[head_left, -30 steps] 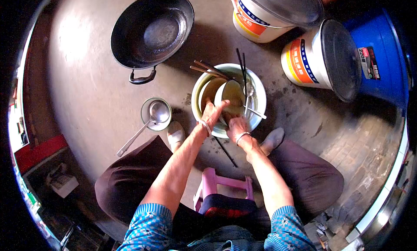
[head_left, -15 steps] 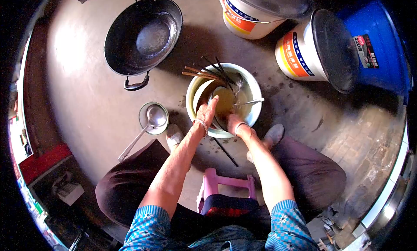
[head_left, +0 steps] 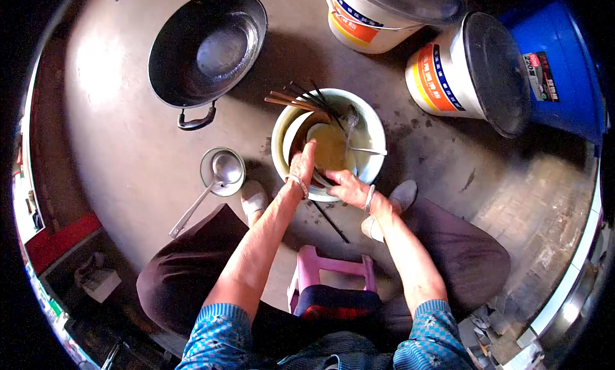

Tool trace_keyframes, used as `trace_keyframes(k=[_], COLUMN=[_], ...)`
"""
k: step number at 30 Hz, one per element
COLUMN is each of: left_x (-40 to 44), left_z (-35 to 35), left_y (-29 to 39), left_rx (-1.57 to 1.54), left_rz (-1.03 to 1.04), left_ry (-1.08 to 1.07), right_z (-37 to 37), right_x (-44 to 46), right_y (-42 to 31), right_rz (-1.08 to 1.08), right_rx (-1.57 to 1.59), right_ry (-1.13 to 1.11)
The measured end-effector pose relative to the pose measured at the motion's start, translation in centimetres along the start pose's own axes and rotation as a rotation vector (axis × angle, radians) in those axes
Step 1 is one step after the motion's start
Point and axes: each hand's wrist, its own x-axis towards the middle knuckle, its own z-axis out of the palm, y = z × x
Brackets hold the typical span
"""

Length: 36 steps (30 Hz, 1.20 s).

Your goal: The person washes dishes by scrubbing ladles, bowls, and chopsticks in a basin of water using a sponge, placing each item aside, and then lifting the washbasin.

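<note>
A pale basin (head_left: pixel 379 123) of murky water stands on the floor between my feet. In it sits a bowl (head_left: pixel 330 144) of brownish liquid, tilted towards me. My left hand (head_left: pixel 303 166) grips the bowl's left side, fingers pressed together and partly inside. At the near rim, my right hand (head_left: pixel 351 188) is closed with its fingers bent over the edge; the fingertips are partly hidden. Several chopsticks (head_left: pixel 296 99) lean against the basin's far left rim. A metal spoon (head_left: pixel 352 119) and a white-handled spoon (head_left: pixel 369 151) rest at its right.
A black wok (head_left: pixel 224 53) lies at the far left. Nearer is an enamel mug (head_left: pixel 211 153) with a ladle (head_left: pixel 192 210). Lidded white buckets (head_left: pixel 429 82) and a blue tub (head_left: pixel 557 56) stand far right. A dark stick (head_left: pixel 330 221) lies before the pink stool (head_left: pixel 339 266).
My right hand has come up out of the liquid inside the bowl to its near rim, with the fingers turned left. My left hand stays at the bowl's left side.
</note>
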Motion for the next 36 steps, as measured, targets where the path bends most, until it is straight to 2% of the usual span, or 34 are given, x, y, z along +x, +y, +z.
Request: trace_keyframes(k=[1,2,3,5,6,7,9,10,11,13,14,15,17,19,21,22,24,25,26,27,28,29,31,32,33,34,35,36], left_x=[0.3,1.4,1.5,1.6,1.8,-1.1,-0.5,-1.4,-1.6,-1.1,0.0,-1.8,0.0,2.2,4.8,3.3,0.2,0.1,-0.9,-2.0,-1.8,-1.5,-1.4,-0.4,-2.0,0.4,2.6,2.9], left_z=[0.0,-0.3,-0.3,-0.2,-0.3,-0.2,0.4,0.8,1.2,1.1,0.3,0.0,-0.7,-1.0,-1.4,-0.8,0.3,-0.1,0.1,0.6,1.3,1.7,1.0,0.5,0.4,-0.3,-0.7,-0.6], left_y=[0.3,-0.1,-0.1,-0.1,-0.6,0.8,-1.8,-2.1,-2.8,-2.8,-3.0,-0.6,-0.7,-1.3,-2.8,-1.6,0.2,-0.1,-0.1,-0.3,-1.9,-3.1,-2.0,-2.2,0.7,-0.6,-1.9,-1.5], left_rx=[-0.046,0.000,-0.003,0.063,0.075,0.273,0.436,0.323,0.452,0.254,0.289,0.388,0.277,0.121,0.159,0.158,0.035,0.156,0.294,0.430,0.417,0.262,0.287,0.438,0.421,0.312,0.206,0.194], left_rz=[-0.058,-0.067,-0.064,0.012,-0.002,0.101,0.270,0.289,0.378,0.328,0.300,0.219,0.114,-0.027,0.006,0.007,-0.007,0.020,0.130,0.238,0.405,0.405,0.327,0.261,0.094,0.071,0.049,0.022], left_ry=[0.001,0.018,0.018,0.042,0.021,0.034,0.211,0.168,0.264,0.236,0.166,0.135,0.132,0.035,0.051,0.051,0.088,0.034,0.081,0.129,0.225,0.250,0.168,0.241,0.152,0.158,0.163,0.111], right_z=[0.5,0.8,0.6,0.1,0.2,0.6,1.9,2.7,2.6,2.4,2.3,2.5,2.8,1.8,1.0,0.8,1.1,1.2,1.6,2.3,2.4,2.2,3.6,3.9,3.7,3.0,3.0,2.2], right_x=[-0.5,-1.1,-1.3,-1.5,-1.1,-0.8,0.0,0.5,1.0,2.0,1.5,1.3,0.5,-0.5,-0.5,-0.8,-0.4,-0.2,0.6,0.5,0.9,1.3,1.8,1.7,1.2,0.1,0.0,-0.6], right_y=[1.0,1.9,2.1,2.6,4.3,3.0,0.5,-0.1,-0.7,-1.6,-2.0,-1.7,-0.2,0.0,2.6,3.5,3.6,2.9,2.1,0.0,-1.2,-1.9,-0.8,0.7,1.1,1.1,2.8,3.8], right_rz=[-0.043,-0.186,-0.188,-0.040,-0.180,-0.190,0.158,0.079,-0.019,-0.074,-0.215,-0.214,-0.107,0.122,0.017,-0.188,-0.131,-0.074,0.103,0.120,0.049,-0.022,-0.206,-0.168,-0.132,-0.115,0.076,0.023], right_rx=[-0.134,-0.230,-0.234,-0.964,-1.021,-1.017,-0.654,-0.567,-0.400,-0.239,0.040,0.036,-0.361,-0.714,-0.991,-0.999,-1.007,-1.016,-0.837,-0.579,-0.398,-0.219,-0.124,-0.208,-0.293,-0.507,-0.687,-0.844], right_ry=[0.018,0.144,0.144,0.202,0.288,0.291,0.248,0.421,0.482,0.569,0.549,0.548,0.314,0.135,0.124,0.291,0.285,0.279,0.160,0.350,0.429,0.507,0.666,0.554,0.441,0.352,0.295,0.275])
